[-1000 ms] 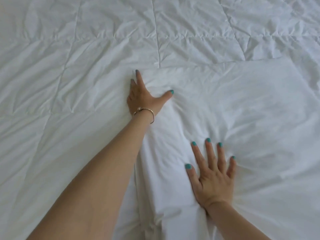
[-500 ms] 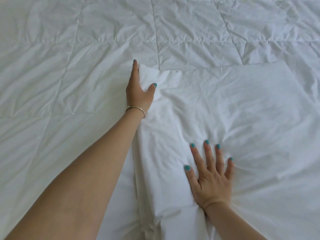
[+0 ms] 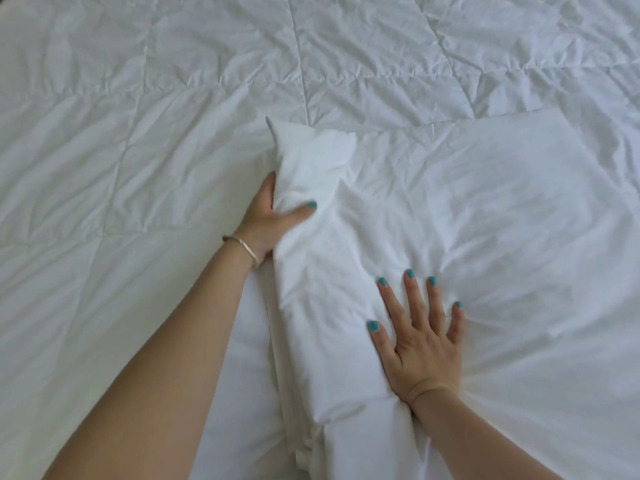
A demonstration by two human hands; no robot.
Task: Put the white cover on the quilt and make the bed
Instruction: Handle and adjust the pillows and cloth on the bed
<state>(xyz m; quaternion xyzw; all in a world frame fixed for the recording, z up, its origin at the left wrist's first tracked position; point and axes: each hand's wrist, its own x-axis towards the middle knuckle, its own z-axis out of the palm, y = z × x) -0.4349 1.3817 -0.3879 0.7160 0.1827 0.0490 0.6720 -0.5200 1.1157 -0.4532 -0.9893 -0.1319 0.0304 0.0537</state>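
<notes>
Left hand (image 3: 277, 216) grips the cover (image 3: 346, 271) corner; right hand (image 3: 420, 341) flat, pinning it. I'd expect the pull to bunch the quilt (image 3: 138, 116).

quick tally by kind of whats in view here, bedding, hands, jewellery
Quilt: 1
White cover: 1
Hands: 2, the left hand gripping a raised fold of the cover, the right hand pressed flat on it
Bracelet: 1, on the left wrist
Total: 5
</notes>
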